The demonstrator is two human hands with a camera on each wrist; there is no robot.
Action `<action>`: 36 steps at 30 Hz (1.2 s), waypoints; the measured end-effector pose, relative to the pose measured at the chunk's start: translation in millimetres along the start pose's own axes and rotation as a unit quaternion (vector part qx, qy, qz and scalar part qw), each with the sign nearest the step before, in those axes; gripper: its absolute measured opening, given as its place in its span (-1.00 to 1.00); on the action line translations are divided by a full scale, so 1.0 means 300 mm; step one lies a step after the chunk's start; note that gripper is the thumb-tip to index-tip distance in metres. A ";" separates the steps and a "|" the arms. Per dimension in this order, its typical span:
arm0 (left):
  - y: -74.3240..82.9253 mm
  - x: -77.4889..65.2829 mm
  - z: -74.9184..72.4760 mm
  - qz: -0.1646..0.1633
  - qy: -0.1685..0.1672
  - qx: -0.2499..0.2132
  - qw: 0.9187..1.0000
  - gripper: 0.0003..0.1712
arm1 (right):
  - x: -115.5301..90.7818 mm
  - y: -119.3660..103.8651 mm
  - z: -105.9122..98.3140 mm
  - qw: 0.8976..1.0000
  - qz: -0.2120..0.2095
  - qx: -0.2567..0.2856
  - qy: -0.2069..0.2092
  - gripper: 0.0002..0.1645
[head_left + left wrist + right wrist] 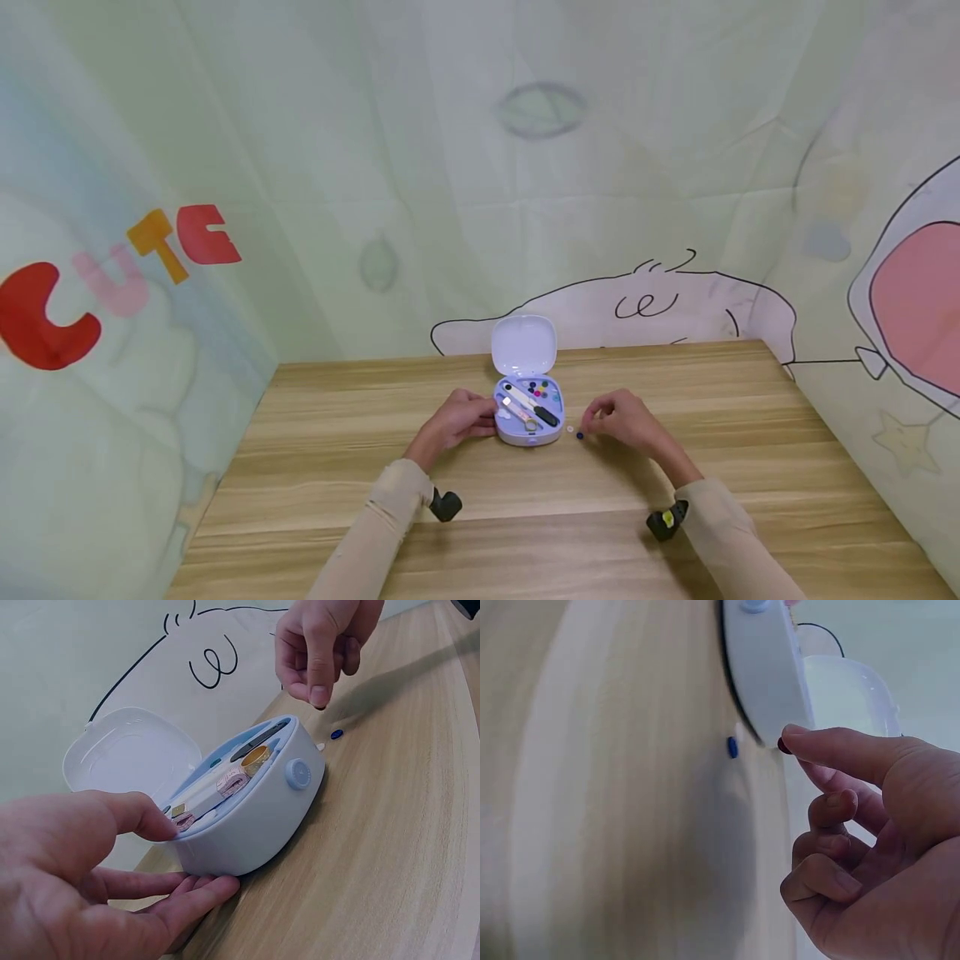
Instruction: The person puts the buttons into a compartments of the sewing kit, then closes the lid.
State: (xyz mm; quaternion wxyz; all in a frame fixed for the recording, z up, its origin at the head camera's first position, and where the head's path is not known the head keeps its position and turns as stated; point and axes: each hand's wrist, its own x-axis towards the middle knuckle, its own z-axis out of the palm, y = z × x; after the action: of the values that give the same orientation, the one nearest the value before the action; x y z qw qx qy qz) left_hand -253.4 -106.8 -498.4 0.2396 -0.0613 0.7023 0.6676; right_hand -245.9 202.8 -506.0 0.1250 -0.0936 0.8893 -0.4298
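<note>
right wrist view has the right hand (889, 814) pinching a tiny, dark, rounded button (784, 745) between thumb and finger, near the open white-and-lavender plastic sewing box (244, 836); the left hand (82, 866) grips that box's side, thumb at the rim. so slight a disc could slip if the pinch loosens, then roll across the pale wood-grain table (532, 517). a low sweep might scatter the glossy round blue button (337, 734) and small white button (321, 746) lying just beside the box.
</note>
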 end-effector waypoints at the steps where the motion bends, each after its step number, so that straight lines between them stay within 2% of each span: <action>1: 0.001 0.000 -0.001 0.000 0.000 0.001 1.000 -0.71 | 0.004 -0.005 -0.001 1.000 -0.001 0.000 0.000 -0.93; 16: 0.001 0.004 -0.006 -0.002 -0.001 0.004 1.000 -0.70 | 0.061 -0.084 -0.022 0.999 0.013 0.031 0.007 -0.92; 36: 0.005 -0.005 0.002 0.000 -0.001 -0.008 1.000 -0.72 | 0.113 -0.151 -0.008 0.996 0.028 0.079 0.006 -0.84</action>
State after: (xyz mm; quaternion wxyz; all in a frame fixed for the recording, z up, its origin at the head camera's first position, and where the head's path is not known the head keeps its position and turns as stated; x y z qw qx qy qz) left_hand -252.6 -106.5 -496.4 0.2394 -0.0623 0.6967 0.6733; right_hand -276.2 167.7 -473.7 0.1381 -0.0561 0.8554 -0.4960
